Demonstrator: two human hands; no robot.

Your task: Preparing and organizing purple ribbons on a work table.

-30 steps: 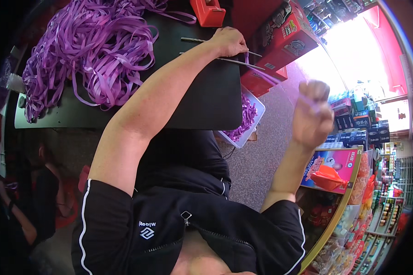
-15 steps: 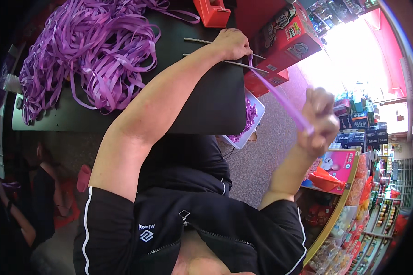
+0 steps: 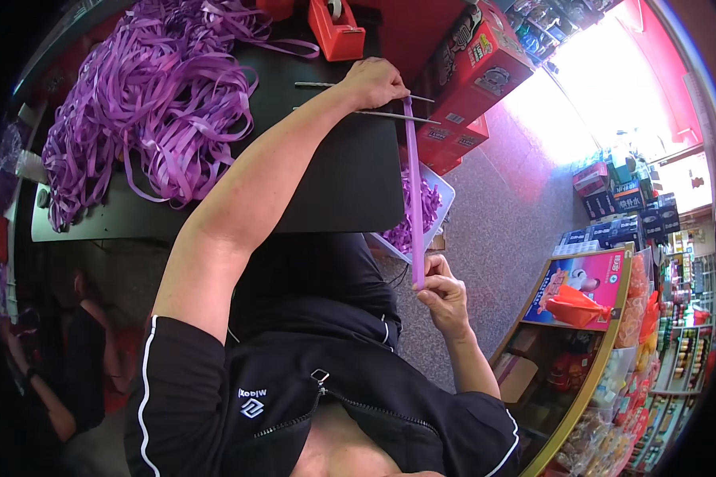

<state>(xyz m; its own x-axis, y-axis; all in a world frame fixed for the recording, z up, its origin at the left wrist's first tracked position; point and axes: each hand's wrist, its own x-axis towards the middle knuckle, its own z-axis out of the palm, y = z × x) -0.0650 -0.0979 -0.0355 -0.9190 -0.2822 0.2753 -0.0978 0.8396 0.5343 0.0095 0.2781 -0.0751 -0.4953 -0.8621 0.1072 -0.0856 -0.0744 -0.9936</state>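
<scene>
1. Purple ribbon heap (image 3: 163, 119) on the black tabletop (image 3: 334, 183).
2. Left hand (image 3: 375, 83): fingers pinch a ribbon strip (image 3: 414, 191) by two thin rods (image 3: 386, 114).
3. The strip runs straight over a pale bin (image 3: 448, 195) of purple pieces (image 3: 431, 203).
4. Right hand (image 3: 444, 296): fingers pinch its lower end.

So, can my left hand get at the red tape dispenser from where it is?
Probably yes. The red tape dispenser sits close to your left hand, and nothing seems to stand between them. That hand looks busy pinching the purple ribbon, though, so it would likely need to let go first.
</scene>
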